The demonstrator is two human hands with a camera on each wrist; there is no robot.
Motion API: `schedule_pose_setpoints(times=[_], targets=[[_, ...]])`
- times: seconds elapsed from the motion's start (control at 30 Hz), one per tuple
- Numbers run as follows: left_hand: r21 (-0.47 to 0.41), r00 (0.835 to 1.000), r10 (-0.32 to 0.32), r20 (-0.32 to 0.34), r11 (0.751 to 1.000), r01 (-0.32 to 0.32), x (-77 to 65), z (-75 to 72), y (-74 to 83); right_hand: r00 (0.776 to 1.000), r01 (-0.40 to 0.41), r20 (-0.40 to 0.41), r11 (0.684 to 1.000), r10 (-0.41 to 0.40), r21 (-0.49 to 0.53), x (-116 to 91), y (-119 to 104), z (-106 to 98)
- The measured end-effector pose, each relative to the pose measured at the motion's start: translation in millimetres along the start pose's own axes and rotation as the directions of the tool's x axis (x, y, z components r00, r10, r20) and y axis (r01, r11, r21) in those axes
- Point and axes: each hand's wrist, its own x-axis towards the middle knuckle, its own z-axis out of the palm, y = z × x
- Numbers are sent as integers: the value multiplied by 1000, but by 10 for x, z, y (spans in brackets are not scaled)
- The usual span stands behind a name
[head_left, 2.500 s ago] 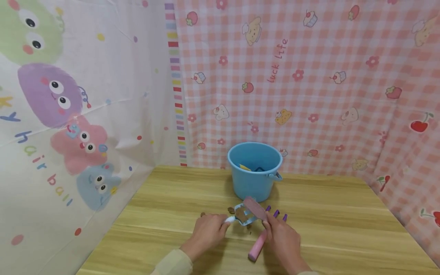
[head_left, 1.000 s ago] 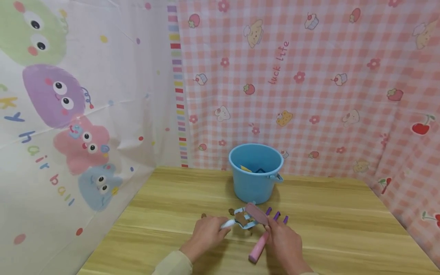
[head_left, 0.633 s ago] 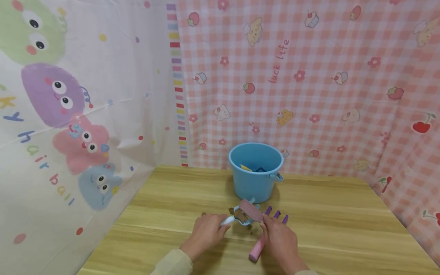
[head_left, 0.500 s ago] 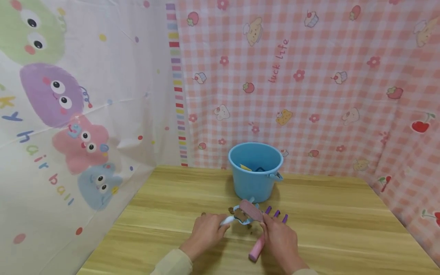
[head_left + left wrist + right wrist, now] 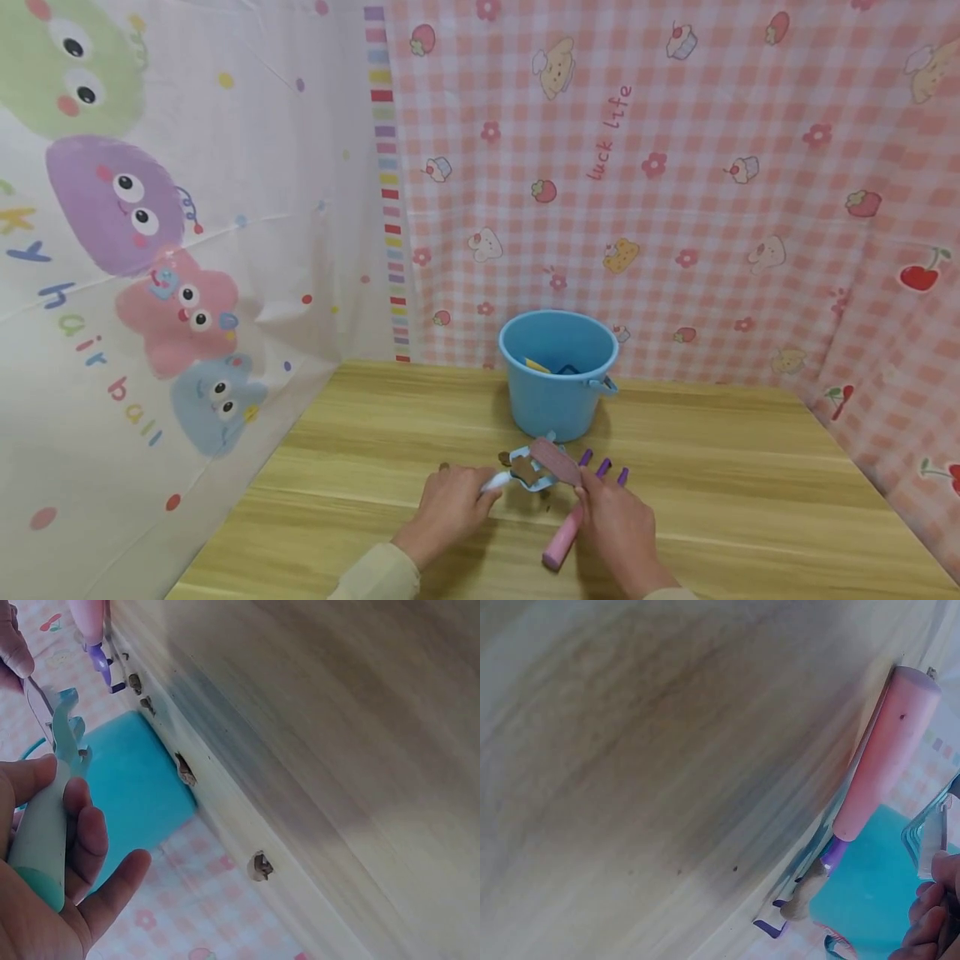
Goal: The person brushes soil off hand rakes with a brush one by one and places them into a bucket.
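In the head view my left hand (image 5: 453, 504) grips the pale handle of a small light-blue hand rake (image 5: 542, 482). A brown clump (image 5: 525, 469) sits among its prongs. My right hand (image 5: 618, 521) pinches a flat, mauve-pink, rough-looking strip (image 5: 555, 460), whose far part overlaps the rake head; whether it touches the clump cannot be seen. The left wrist view shows the rake's pale handle (image 5: 41, 821) between thumb and curled fingers, little finger extended. Beneath my right hand a second hand rake, with pink handle (image 5: 562, 540) and purple prongs (image 5: 603, 468), lies on the table, partly hidden.
A light-blue bucket (image 5: 558, 408) stands just behind the rakes, with a yellow piece (image 5: 535, 365) and something dark inside. Brown crumbs (image 5: 505, 458) lie around on the wood-grain table (image 5: 337, 483). Patterned cloths (image 5: 645, 208) hang behind and at both sides.
The strip shifts to and fro over the blue rake's head. Since half a second ago, my right hand and the strip have moved slightly right. My left hand stays almost in place.
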Motion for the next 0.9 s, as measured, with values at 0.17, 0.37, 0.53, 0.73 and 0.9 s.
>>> schedule_pose_setpoints(times=[0.17, 0.37, 0.53, 0.73, 0.9], targets=[[2, 1000, -8, 15, 1000, 8, -3, -14, -4, 1000, -2, 17, 1000, 2, -18, 13, 6, -26], [9, 999, -16, 37, 1000, 16, 5, -34, 0, 1000, -8, 19, 999, 8, -38, 66, -62, -83], [30, 1000, -19, 24, 999, 19, 25, -48, 3, 1000, -18, 23, 999, 18, 44, 108, -109, -93], [49, 1000, -6, 1, 999, 6, 35, -45, 9, 994, -42, 103, 997, 34, 71, 87, -56, -73], [86, 1000, 5, -16, 996, -3, 31, -21, 24, 996, -17, 88, 999, 14, 33, 81, -5, -74]])
